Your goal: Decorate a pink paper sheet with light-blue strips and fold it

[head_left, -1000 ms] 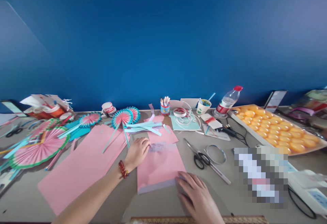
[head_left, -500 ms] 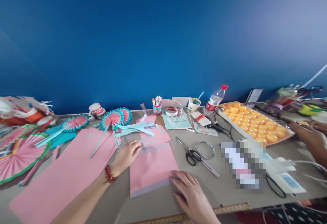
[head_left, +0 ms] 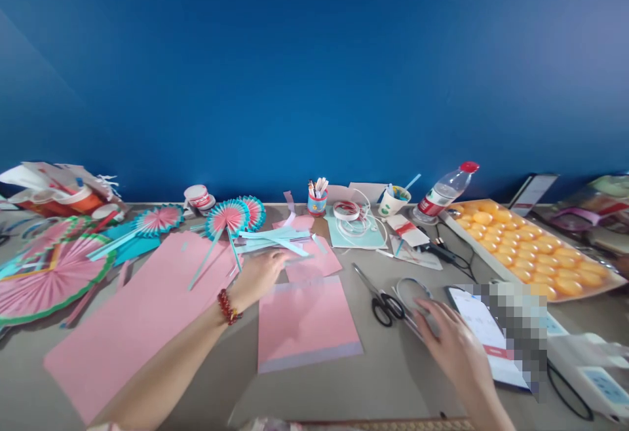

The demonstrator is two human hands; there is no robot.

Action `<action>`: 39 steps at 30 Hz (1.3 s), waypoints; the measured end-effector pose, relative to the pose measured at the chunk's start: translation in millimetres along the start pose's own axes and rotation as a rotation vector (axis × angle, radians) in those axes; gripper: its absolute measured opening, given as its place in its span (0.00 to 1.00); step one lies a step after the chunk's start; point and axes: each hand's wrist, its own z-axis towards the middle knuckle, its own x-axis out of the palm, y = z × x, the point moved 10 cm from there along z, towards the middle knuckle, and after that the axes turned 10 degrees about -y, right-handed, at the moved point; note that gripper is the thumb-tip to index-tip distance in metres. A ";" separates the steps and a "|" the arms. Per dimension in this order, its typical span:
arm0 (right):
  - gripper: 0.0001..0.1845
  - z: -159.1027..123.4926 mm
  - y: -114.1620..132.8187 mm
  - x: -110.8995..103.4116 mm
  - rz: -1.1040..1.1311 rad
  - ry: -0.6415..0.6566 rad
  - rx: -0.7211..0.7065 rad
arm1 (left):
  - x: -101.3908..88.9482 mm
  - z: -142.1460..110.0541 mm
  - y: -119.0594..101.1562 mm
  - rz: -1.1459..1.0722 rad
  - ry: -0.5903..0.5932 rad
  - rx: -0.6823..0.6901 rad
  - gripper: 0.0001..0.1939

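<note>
My left hand (head_left: 260,277), with a red bead bracelet at the wrist, is above the pink sheet's far edge, beside pale blue paper strips (head_left: 272,238). Its fingers are pinched together, and a thin clear or greyish piece (head_left: 299,260) shows at their tips; I cannot make out what it is. Below lies a pink paper sheet (head_left: 307,323) with pale lilac bands along its near and far edges. My right hand (head_left: 455,342) reaches over a slim silver tool (head_left: 411,330) and a clear coil (head_left: 407,281), fingers apart. Black-handled scissors (head_left: 386,306) lie just left of it.
Pink card (head_left: 128,326) and paper fans (head_left: 228,218) lie on the left. A pen cup (head_left: 317,204), tape rolls (head_left: 346,210), a paper cup (head_left: 393,202) and a bottle (head_left: 442,195) stand behind. On the right are a phone (head_left: 486,333), yellow-domed tray (head_left: 535,247) and power strip (head_left: 604,378).
My right hand has left the pink sheet's near corner and moved right to the silver tool. My left hand has shifted towards the paper strips. The view has turned slightly.
</note>
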 end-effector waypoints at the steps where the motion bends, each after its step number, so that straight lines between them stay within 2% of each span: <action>1: 0.18 0.2 -5.4 5.7 -0.004 0.046 -0.021 | -1.3 5.1 0.9 0.021 -0.013 -0.001 0.15; 4: 0.16 -0.9 -7.8 19.5 0.017 0.142 -0.065 | -7.5 9.1 -3.0 0.081 -0.064 -0.018 0.16; 6: 0.15 0.6 -6.6 23.1 0.003 0.147 -0.060 | -7.9 -1.8 -16.3 0.096 -0.086 0.010 0.16; 10: 0.13 9.6 -9.2 22.8 -0.063 0.122 -0.060 | 14.2 -52.0 -57.9 -0.005 0.015 0.188 0.17; 12: 0.13 17.0 -12.7 16.9 -0.059 0.096 -0.063 | 24.3 -77.0 -66.7 -0.043 0.059 0.217 0.18; 15: 0.14 32.2 -10.0 -5.0 -0.048 -0.021 -0.021 | 29.2 -99.3 -68.4 -0.091 0.086 0.218 0.20; 16: 0.15 37.0 -1.9 -11.7 -0.044 -0.047 -0.014 | 28.8 -103.4 -69.3 -0.106 0.092 0.229 0.20; 18: 0.15 44.3 28.6 -15.7 0.035 -0.017 -0.021 | 25.4 -108.4 -72.0 -0.151 0.096 0.254 0.21; 20: 0.12 46.3 79.9 -7.9 0.198 0.112 -0.109 | 16.9 -108.2 -69.1 -0.227 0.061 0.203 0.19; 23: 0.08 35.3 164.2 12.1 0.444 0.367 -0.302 | -0.8 -101.3 -50.4 -0.434 -0.045 -0.043 0.15; 24: 0.07 31.6 184.9 16.3 0.500 0.410 -0.347 | -5.1 -98.8 -42.7 -0.517 -0.073 -0.143 0.13; 26: 0.06 28.6 211.4 20.3 0.580 0.412 -0.396 | -7.3 -93.8 -32.0 -0.677 -0.071 -0.317 0.11; 29: 0.06 26.5 227.3 24.4 0.620 0.392 -0.438 | -9.8 -84.0 -29.2 -0.822 -0.062 -0.432 0.08; 32: 0.05 25.9 231.8 23.9 0.620 0.372 -0.469 | -10.8 -76.4 -32.7 -0.898 -0.066 -0.437 0.06; 39: 0.04 25.8 235.9 22.6 0.613 0.332 -0.472 | -5.6 -74.0 -39.0 -0.906 -0.011 -0.435 0.06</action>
